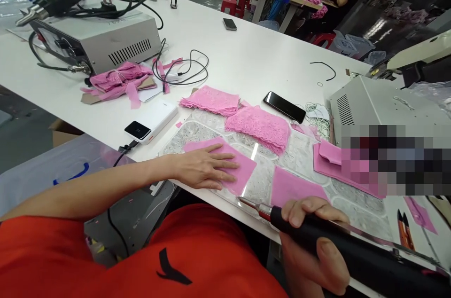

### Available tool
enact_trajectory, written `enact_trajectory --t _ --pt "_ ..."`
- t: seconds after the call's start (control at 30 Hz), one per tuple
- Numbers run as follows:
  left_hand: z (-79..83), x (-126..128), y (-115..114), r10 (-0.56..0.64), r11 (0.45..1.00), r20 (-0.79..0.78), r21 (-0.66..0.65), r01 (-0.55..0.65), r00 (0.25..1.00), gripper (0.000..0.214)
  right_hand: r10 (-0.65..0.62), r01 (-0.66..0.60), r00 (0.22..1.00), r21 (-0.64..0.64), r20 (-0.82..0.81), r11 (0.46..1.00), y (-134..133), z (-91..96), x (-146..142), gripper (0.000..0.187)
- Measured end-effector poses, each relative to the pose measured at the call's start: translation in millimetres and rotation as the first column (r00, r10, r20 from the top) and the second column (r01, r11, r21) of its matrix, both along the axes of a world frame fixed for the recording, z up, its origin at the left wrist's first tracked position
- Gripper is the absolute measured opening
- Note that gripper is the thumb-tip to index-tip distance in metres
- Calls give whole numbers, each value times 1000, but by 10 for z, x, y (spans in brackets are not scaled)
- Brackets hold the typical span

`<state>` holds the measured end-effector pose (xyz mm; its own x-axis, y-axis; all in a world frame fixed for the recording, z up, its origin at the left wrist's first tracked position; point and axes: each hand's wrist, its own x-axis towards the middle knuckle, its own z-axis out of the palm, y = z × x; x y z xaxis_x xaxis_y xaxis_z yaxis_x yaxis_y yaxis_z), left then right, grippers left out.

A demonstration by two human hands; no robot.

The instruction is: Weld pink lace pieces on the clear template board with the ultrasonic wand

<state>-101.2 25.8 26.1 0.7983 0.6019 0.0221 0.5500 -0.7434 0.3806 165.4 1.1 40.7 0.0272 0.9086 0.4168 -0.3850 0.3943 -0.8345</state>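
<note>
My left hand [206,166] lies flat with fingers spread on a pink fabric piece [244,172] near the table's front edge. My right hand [313,237] is wrapped round a thick black handheld tool with a slim metal tip [366,251]. The tip points left, close to the lower corner of that fabric piece; whether it touches cannot be made out. Another pink fabric piece [294,185] lies to the right, partly behind my right hand. Beyond the hands are two stacks of pink lace pieces, one on the left [211,99] and one nearer the middle [259,126].
A clear patterned mat [207,126] lies under the fabric. Around it are a white power bank [155,119], a black phone [284,106] and a folded pink stack [324,166]. Grey boxes stand left [112,39] and right [384,105], with cables. A person [348,2] works at the back right.
</note>
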Motion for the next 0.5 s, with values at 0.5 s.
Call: enact_trajectory --t 0.5 --pt "-95 -59 -20 20 997 128 68 -29 992 40 50 -50 998 2 43 999 -48 28 -15 21"
